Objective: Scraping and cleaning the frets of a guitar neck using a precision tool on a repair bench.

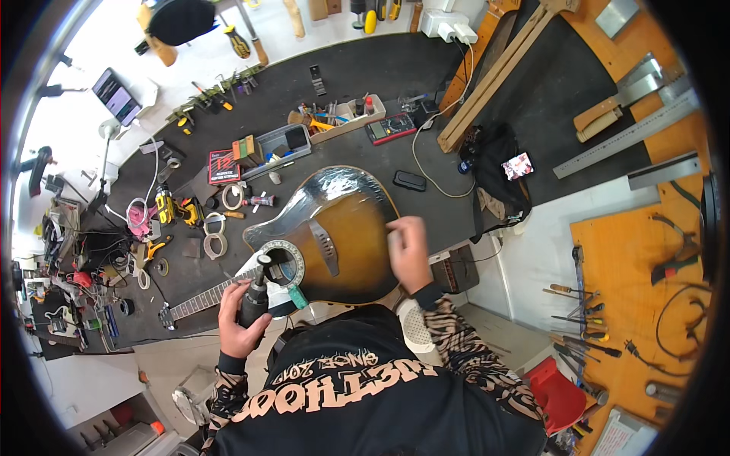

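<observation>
Guitar lies face up at the middle of the frame on your dark bench mat, its neck running toward the lower left. Your left hand is wrapped tight around a black rotary tool, tip by the soundhole. Your right hand rests on the sunburst top near its right edge; you cannot tell how far its fingers are open. Tape rolls and a yellow drill crowd the left side. A red, square package sits further up left, beside a grey tray. The body shades amber to dark, with a silvery upper rim.
</observation>
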{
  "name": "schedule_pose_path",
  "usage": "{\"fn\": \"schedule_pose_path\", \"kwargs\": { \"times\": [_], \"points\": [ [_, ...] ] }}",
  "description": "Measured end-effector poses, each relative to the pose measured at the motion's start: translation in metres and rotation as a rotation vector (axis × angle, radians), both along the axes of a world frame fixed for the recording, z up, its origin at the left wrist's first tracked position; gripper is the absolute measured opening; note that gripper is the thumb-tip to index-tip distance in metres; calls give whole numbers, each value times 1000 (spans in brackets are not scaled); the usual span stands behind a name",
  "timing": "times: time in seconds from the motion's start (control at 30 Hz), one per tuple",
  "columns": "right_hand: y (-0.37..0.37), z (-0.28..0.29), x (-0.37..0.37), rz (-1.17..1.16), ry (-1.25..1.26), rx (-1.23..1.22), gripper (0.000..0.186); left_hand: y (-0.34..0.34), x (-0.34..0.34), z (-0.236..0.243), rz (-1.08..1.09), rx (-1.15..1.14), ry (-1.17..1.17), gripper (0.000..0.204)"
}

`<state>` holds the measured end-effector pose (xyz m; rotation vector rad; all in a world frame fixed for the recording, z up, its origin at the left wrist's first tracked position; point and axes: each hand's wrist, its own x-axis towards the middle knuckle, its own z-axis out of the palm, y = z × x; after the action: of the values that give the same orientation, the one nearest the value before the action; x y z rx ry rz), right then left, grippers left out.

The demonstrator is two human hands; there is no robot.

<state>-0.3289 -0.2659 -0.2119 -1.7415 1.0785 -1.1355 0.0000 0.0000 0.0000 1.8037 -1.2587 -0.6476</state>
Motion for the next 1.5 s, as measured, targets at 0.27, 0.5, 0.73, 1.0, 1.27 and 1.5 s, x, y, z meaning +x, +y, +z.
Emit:
{"fn": "schedule_pose_path", "kwargs": {
  "times": [0.27,0.5,0.73,1.0,1.27,1.5],
  "points": [
    [178,161,141,618,-6,306,37,63,76,16,-259,-79,99,74],
    [296,144,260,841,-423,841,41,162,154,5,-292,-126,180,73],
    [349,142,326,835,-331,890,11,216,196,2,-258,-113,228,74],
    [331,134,368,821,-535,1308,42,205,218,-6,-192,-39,305,74],
    [303,133,381,764,-641,1386,37,160,248,-14,-272,36,349,73],
    [292,66,346,231,-384,1122,24,111,301,-23,-332,145,405,72]
  ]
}}
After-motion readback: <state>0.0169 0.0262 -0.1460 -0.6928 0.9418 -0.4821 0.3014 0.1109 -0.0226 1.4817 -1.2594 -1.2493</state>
